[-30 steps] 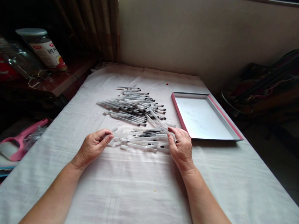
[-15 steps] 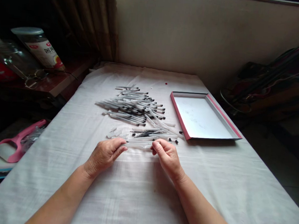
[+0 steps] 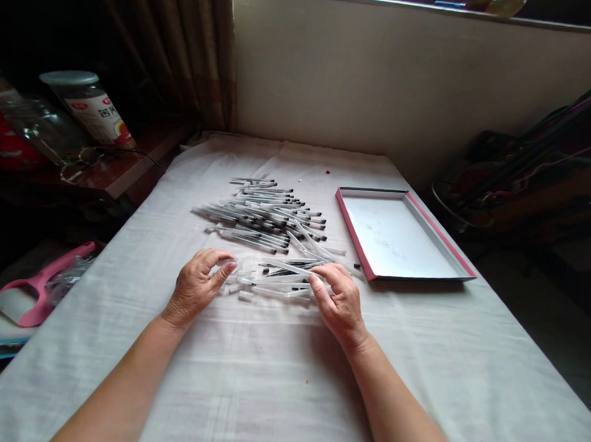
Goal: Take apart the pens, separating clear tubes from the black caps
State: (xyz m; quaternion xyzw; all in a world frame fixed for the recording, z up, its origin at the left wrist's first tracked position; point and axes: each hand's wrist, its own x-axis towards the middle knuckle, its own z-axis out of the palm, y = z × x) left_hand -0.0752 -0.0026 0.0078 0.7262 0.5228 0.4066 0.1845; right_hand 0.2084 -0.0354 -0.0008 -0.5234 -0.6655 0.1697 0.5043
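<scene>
A small loose bunch of clear pen tubes (image 3: pixel 279 280) with a few black refills lies on the white cloth between my hands. My left hand (image 3: pixel 197 287) is curled at the bunch's left end, thumb and forefinger pinching at the tube ends. My right hand (image 3: pixel 339 302) is curled over the right end, fingertips pressed on the tubes. Just beyond lies a larger heap of clear pens with black tips (image 3: pixel 263 212), untouched.
A shallow pink-edged tray (image 3: pixel 364 252) with a white floor sits right of the heap. The white cloth covers the table (image 3: pixel 266 379). Jars (image 3: pixel 89 105) stand on a shelf at left, with a pink tool (image 3: pixel 41 279) below. Dark clutter lies right of the table.
Both hands moved away from me, from the near edge of the bunch back onto it. They spread a little apart to its two ends. The camera tilted up slightly.
</scene>
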